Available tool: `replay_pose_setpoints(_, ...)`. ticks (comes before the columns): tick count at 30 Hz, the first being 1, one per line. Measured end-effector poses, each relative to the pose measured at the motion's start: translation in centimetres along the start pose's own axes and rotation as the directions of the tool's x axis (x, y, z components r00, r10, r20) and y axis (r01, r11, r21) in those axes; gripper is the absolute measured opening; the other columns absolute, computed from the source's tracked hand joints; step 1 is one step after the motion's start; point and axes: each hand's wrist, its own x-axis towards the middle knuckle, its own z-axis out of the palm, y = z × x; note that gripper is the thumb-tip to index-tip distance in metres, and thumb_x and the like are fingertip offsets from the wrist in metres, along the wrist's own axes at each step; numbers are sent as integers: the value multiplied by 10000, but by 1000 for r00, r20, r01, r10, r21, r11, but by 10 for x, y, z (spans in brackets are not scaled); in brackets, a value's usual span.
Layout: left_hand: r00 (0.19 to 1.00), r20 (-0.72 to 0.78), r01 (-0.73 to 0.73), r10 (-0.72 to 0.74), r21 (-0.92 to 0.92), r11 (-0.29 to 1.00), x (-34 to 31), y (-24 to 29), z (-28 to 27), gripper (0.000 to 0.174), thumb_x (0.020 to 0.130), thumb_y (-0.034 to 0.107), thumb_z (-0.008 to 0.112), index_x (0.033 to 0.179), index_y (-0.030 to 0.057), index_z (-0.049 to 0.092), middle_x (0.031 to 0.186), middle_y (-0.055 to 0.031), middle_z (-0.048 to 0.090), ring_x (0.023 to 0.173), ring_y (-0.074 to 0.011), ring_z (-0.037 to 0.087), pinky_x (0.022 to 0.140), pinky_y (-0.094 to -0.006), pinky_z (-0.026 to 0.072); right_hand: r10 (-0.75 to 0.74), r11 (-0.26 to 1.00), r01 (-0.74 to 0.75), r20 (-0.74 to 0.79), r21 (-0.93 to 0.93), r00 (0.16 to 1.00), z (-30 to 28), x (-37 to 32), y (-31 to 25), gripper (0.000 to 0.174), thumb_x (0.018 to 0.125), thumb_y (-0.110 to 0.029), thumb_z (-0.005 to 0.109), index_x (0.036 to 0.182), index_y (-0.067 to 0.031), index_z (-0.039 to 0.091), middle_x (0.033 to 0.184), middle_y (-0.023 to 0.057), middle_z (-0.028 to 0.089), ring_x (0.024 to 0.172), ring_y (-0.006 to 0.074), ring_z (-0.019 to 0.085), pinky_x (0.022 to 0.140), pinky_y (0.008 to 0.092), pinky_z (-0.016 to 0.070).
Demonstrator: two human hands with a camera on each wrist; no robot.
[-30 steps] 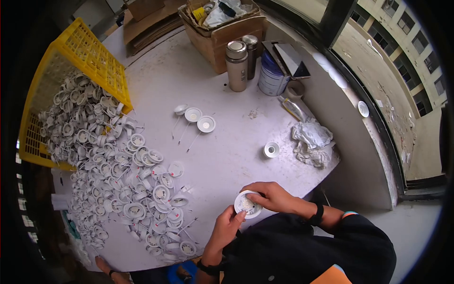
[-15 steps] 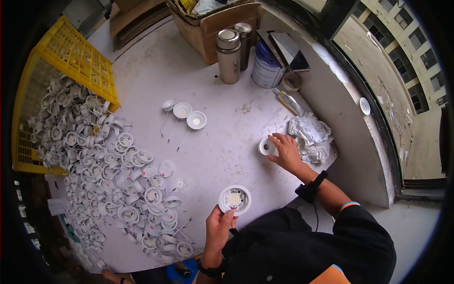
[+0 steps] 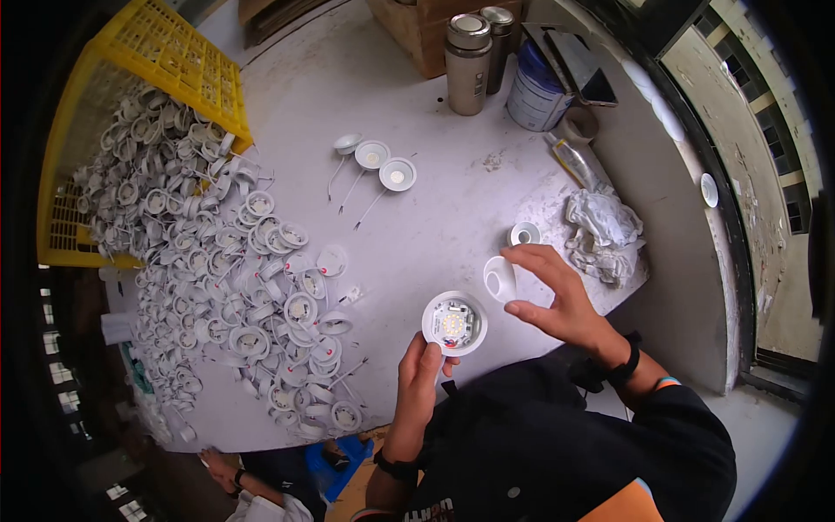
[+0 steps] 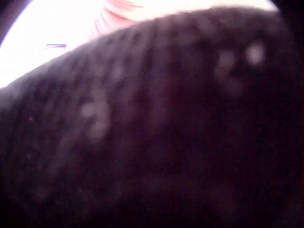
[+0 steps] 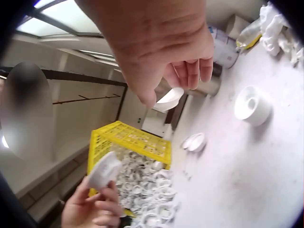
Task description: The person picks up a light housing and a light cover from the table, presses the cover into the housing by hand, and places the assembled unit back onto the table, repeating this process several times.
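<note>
My left hand (image 3: 420,381) holds a white round LED downlight (image 3: 468,340), thumb on its rim, with its circuit board and yellow LED dots facing up. In my right hand (image 3: 561,300), a white cone-shaped reflector cup (image 3: 500,278) is pinched between thumb and fingertips, just right of the downlight. Behind that cup, a white ring-shaped piece (image 3: 524,234) stands on the table. The right wrist view shows the cup (image 5: 169,99) in the fingers and the downlight (image 5: 105,171) tilted in the left hand. Dark fabric (image 4: 152,133) fills most of the left wrist view.
A yellow crate (image 3: 165,65) lies tipped at left, spilling a heap of white lamp parts (image 3: 217,287) over the table (image 3: 417,248). Three finished-looking downlights (image 3: 397,175) lie mid-table. Flasks (image 3: 468,65), a tub (image 3: 537,91), a tube (image 3: 574,163) and crumpled cloth (image 3: 604,230) line the right.
My right hand left the downlight, reached to the white piece on the table, and came back with the cup. The left hand keeps holding the downlight. The head view shifted.
</note>
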Motion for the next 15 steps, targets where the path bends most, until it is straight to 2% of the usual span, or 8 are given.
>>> replay_pose_setpoints(1, 1000, 12, 0, 0, 25, 1000, -1, 0, 0, 362, 921, 317, 404, 1033, -7, 518, 801, -45, 549, 684, -79, 466, 634, -224, 382, -21, 999, 19, 60, 30, 998, 0, 1, -11, 564, 706, -215, 727, 1191, -41, 497, 1154, 144, 509, 1072, 283, 490, 905, 356, 400)
replay_pose_setpoints(4, 1000, 29, -2, 1, 30, 1000, -8, 2, 0, 347, 914, 303, 413, 1030, -6, 518, 807, -40, 544, 691, -78, 466, 638, -223, 380, -38, 993, 25, 105, 118, 994, 9, 0, -19, 572, 708, -216, 726, 1196, -31, 491, 1154, 142, 508, 1074, 279, 485, 913, 356, 395)
replay_pose_setpoints(6, 1000, 14, -27, 27, 26, 999, -11, 2, 1, 338, 911, 295, 415, 1026, -6, 516, 812, -37, 542, 695, -77, 467, 639, -223, 380, -68, 995, 60, 113, 77, 991, 10, -1, -27, 590, 702, -229, 723, 1205, -31, 484, 1168, 136, 498, 1052, 276, 489, 890, 355, 398)
replay_pose_setpoints(9, 998, -5, -65, 66, 62, 996, -15, 1, 3, 322, 908, 284, 420, 1016, -5, 513, 816, -31, 538, 699, -76, 468, 642, -223, 380, -218, 964, 243, 201, -112, 955, 12, -1, -39, 617, 699, -292, 701, 1218, -45, 478, 1207, 127, 473, 1018, 271, 487, 826, 356, 385)
replay_pose_setpoints(13, 991, 18, -137, 136, 95, 986, -19, -1, 1, 316, 912, 283, 432, 1023, -6, 497, 842, -29, 520, 715, -78, 458, 644, -220, 377, -201, 939, 268, 290, -214, 936, 20, -4, -46, 654, 719, -330, 680, 1251, -38, 438, 1255, 134, 440, 1057, 287, 467, 853, 367, 381)
replay_pose_setpoints(15, 983, 29, -181, 179, 85, 980, -20, 0, 2, 313, 911, 278, 442, 1030, -7, 492, 853, -29, 515, 725, -75, 452, 644, -219, 377, -197, 945, 261, 294, -197, 935, 21, -4, -47, 663, 720, -325, 681, 1260, -37, 427, 1262, 139, 435, 1064, 296, 464, 866, 373, 378)
